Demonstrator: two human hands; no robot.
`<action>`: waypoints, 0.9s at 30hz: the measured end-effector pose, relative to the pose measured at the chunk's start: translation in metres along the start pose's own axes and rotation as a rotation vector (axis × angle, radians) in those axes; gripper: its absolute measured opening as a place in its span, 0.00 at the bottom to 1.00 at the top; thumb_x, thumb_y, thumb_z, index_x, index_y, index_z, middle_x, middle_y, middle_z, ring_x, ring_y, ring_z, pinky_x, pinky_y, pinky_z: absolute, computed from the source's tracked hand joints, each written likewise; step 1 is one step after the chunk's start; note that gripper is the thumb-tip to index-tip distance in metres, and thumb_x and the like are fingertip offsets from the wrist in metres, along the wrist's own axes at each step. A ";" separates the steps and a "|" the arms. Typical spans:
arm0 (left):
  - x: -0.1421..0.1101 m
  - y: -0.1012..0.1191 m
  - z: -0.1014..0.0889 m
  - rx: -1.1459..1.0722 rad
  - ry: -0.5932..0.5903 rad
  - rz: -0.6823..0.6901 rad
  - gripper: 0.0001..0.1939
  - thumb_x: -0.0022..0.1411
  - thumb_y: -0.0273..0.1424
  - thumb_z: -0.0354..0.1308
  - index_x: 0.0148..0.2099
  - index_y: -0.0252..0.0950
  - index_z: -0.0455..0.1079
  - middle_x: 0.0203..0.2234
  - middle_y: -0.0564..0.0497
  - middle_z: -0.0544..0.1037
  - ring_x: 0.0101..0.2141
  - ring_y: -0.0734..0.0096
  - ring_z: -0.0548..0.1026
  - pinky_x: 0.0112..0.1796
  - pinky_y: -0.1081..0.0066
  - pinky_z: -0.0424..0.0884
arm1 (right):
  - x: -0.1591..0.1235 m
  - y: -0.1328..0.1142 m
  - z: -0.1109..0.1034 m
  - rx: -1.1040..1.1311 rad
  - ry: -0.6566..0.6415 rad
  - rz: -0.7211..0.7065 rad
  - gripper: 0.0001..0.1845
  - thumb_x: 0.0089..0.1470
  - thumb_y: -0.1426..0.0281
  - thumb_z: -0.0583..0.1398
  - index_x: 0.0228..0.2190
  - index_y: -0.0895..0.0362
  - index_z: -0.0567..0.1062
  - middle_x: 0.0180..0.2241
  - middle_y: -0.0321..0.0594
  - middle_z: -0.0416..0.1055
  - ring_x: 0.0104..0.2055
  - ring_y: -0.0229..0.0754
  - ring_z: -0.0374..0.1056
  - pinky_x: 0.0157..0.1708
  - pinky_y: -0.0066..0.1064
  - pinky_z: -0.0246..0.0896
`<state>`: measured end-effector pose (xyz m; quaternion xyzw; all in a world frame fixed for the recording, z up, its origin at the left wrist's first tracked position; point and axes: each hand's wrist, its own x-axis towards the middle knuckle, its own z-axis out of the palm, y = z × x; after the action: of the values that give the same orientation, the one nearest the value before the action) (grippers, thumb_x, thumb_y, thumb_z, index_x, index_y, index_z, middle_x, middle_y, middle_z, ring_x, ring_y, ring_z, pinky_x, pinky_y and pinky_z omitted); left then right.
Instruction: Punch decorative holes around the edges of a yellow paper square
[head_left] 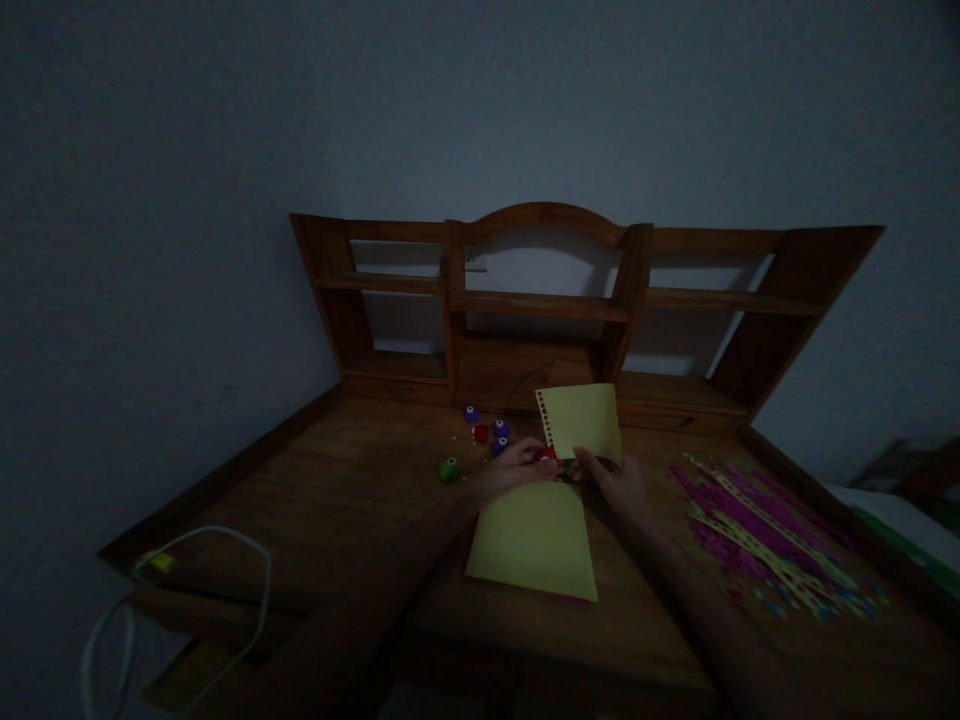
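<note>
My left hand [519, 460] is closed around a small red paper punch [547, 454], above the middle of the desk. In my right hand [613, 480] the near edge of a yellow sheet [585, 420] is pinched between thumb and fingers. A row of punched holes runs down the sheet's left side. Something dark green [570, 468] shows between my hands, too dim to make out. Another yellow sheet [534, 540] lies flat below them, with a pink edge under it. Whether the red punch touches the held sheet, I cannot tell.
Purple punches [500, 429], a red one [480, 433] and a green one [450, 469] stand left of my hands. Pink and yellow punched strips [757, 520] pile up on the right. A wooden shelf [540, 305] backs the desk; a white cable [266, 580] loops front left.
</note>
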<state>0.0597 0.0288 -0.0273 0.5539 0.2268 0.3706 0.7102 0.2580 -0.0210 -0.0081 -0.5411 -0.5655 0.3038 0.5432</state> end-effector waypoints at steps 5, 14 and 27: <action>0.002 0.000 0.000 0.022 -0.017 -0.006 0.23 0.51 0.35 0.68 0.47 0.35 0.66 0.42 0.44 0.75 0.38 0.68 0.76 0.41 0.67 0.70 | -0.001 -0.004 0.001 -0.025 0.016 -0.008 0.22 0.50 0.52 0.61 0.24 0.59 0.76 0.25 0.48 0.78 0.26 0.47 0.74 0.27 0.32 0.67; -0.005 0.009 0.010 0.037 0.021 -0.034 0.23 0.50 0.32 0.69 0.47 0.36 0.66 0.44 0.43 0.75 0.41 0.64 0.76 0.42 0.66 0.69 | -0.002 -0.006 0.001 -0.030 0.026 0.002 0.22 0.48 0.52 0.62 0.24 0.59 0.77 0.25 0.48 0.78 0.26 0.48 0.74 0.25 0.32 0.66; -0.002 0.009 0.002 0.078 0.003 0.010 0.25 0.49 0.36 0.70 0.47 0.33 0.69 0.46 0.40 0.75 0.41 0.64 0.76 0.43 0.66 0.69 | -0.004 -0.011 0.000 -0.033 0.002 -0.020 0.20 0.51 0.54 0.62 0.24 0.59 0.76 0.27 0.48 0.78 0.27 0.47 0.74 0.27 0.31 0.66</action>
<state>0.0575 0.0274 -0.0183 0.5817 0.2392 0.3659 0.6859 0.2537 -0.0274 0.0008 -0.5447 -0.5751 0.2886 0.5378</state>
